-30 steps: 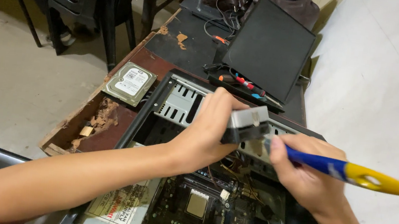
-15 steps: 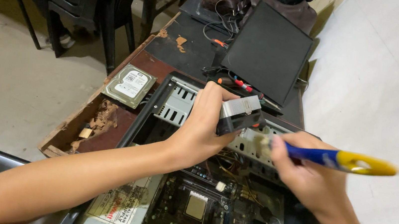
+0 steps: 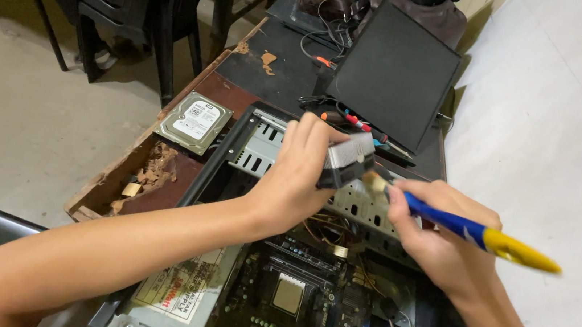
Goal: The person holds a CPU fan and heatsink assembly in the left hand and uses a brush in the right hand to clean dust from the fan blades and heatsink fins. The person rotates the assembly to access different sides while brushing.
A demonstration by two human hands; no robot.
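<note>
Worn wooden table [image 3: 180,173] on grey floor [image 3: 10,124] — left hand [image 3: 296,179] fingers clamp metal part [image 3: 347,160]; right hand [image 3: 436,235] grips brush [image 3: 473,232].

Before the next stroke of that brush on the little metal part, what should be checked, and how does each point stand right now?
1. Left hand has a firm grip on the small metal part: ok.
2. Right hand holds the blue and yellow brush: ok.
3. Bristles reach the part: ok, they touch its lower edge.
4. Part held above the open computer case, so dust may fall on the motherboard: not ok.
5. Hard drive lies clear of both hands on the table: ok.
6. Part free of dust: cannot tell.
</note>
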